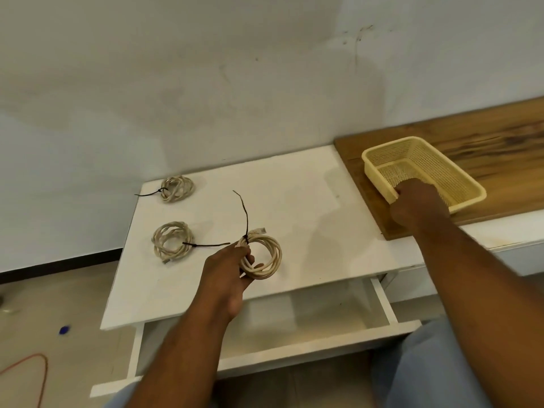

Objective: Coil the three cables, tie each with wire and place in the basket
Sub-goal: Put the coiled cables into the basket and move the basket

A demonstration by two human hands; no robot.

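Three coiled cream cables are in view, each tied with black wire. One coil [177, 188] lies at the far left of the white table [294, 201]. A second coil [172, 240] lies nearer, its wire tail pointing right. My left hand [226, 269] grips the third coil [266, 254] just above the table, its long wire tail sticking up. My right hand [418, 201] grips the near rim of the yellow mesh basket [426, 166], which stands empty on a wooden board.
The wooden board [500, 160] lies along the wall to the right of the table. An open white drawer [294, 325] sticks out below the table's front edge. An orange cord [38, 372] and a small blue object [64, 330] lie on the floor at left.
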